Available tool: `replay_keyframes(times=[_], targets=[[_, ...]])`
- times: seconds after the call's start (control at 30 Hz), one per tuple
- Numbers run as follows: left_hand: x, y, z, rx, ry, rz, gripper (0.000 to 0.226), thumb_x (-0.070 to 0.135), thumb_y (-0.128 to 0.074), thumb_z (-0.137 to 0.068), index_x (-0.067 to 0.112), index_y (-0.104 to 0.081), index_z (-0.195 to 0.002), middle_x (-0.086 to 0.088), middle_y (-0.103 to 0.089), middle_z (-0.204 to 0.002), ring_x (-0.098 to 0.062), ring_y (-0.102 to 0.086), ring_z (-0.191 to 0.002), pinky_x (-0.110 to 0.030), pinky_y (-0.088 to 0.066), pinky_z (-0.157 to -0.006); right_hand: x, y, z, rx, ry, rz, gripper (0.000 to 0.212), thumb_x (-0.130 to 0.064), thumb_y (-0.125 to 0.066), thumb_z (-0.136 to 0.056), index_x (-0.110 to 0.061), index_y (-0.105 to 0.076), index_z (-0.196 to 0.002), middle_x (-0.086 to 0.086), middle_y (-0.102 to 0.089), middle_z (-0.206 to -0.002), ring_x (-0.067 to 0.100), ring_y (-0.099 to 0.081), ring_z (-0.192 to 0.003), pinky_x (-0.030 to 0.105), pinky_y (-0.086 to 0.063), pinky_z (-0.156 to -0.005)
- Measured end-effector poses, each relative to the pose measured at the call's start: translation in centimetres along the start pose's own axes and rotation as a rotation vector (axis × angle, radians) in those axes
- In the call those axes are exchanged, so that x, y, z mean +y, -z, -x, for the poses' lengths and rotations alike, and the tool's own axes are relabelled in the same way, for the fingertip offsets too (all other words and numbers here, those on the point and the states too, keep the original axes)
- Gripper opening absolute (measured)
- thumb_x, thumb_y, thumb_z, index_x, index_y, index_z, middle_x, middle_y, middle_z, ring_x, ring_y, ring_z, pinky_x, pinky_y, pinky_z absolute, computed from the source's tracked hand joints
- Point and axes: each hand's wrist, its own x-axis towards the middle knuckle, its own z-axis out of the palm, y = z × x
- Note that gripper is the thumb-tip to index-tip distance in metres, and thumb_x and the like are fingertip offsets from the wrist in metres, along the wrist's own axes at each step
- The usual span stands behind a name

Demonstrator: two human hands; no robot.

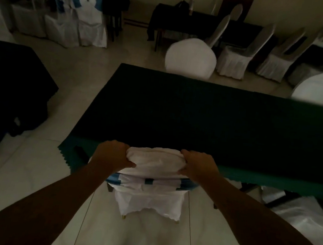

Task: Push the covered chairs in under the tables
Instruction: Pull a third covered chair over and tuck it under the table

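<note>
Left hand [112, 155] and right hand [198, 163] both closed on the top corners of the chair [151, 173] back, fingers curled into the white cover, chair upright at the near edge of the green table [197, 116], seat hidden under the cloth overhang, back legs on the tile floor [37, 158].

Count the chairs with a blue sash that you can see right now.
3: the gripped chair at the green table's near edge, held by the left hand and right hand, and two chairs far left. Darkness may hide others.
</note>
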Motion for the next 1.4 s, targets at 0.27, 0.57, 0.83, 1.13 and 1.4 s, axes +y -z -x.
replay_keyframes(times=[0.27,0.57,0.83,1.13,1.4], targets=[[-0.1,-0.9,-4.3,-0.006,-0.139,-0.076,0.046,0.073,-0.060,-0.071,0.031,-0.061,-0.089,0.009,-0.055,-0.071,-0.010,-0.052,-0.062,-0.028,-0.049,-0.064,1.1,-1.9,-1.8,-0.055,-0.117,-0.007,0.050,-0.059,-0.064,-0.080,-0.030,-0.049,-0.118,-0.004,-0.061,-0.094,0.015,-0.057,-0.079,0.032,-0.047,-0.069],[2.1,-1.4,-5.0,-0.022,-0.111,-0.086,0.049,0.075,-0.060,-0.070,0.030,-0.058,-0.089,0.009,-0.052,-0.072,-0.010,-0.050,-0.063,-0.029,-0.047,-0.065,2.9,-3.3,-1.6,-0.030,-0.133,-0.033,0.048,-0.057,-0.068,-0.077,-0.032,-0.047,-0.112,-0.004,-0.062,-0.094,0.017,-0.059,-0.079,0.031,-0.045,-0.067],[3.1,-1.7,-2.7,-0.069,-0.024,0.223,0.060,0.056,-0.080,-0.064,0.027,-0.053,-0.109,0.001,-0.063,-0.100,-0.018,-0.059,-0.090,-0.038,-0.051,-0.082,3.7,-3.0,0.3,-0.023,-0.004,-0.234,0.050,-0.045,-0.070,-0.082,-0.023,-0.045,-0.120,0.003,-0.060,-0.102,0.023,-0.059,-0.090,0.036,-0.050,-0.075],[-0.2,-1.9,-0.6,0.115,-0.155,0.101,0.075,0.044,-0.077,-0.072,0.028,-0.039,-0.135,-0.005,-0.051,-0.128,-0.026,-0.049,-0.113,-0.045,-0.047,-0.092,1.2,-0.6,0.8,0.139,0.037,-0.398,0.085,-0.048,-0.076,-0.074,-0.042,-0.021,-0.139,0.005,-0.045,-0.129,0.027,-0.048,-0.111,0.047,-0.048,-0.087],[1.2,-1.8,-0.5,0.162,-0.219,0.051,0.051,0.033,-0.056,-0.091,0.029,-0.034,-0.137,-0.006,-0.050,-0.121,-0.024,-0.048,-0.104,-0.039,-0.052,-0.079,-0.6,-1.6,-0.2,0.160,0.002,-0.232,0.051,-0.038,-0.069,-0.082,-0.033,-0.038,-0.122,-0.001,-0.051,-0.101,0.019,-0.055,-0.089,0.031,-0.042,-0.068]])
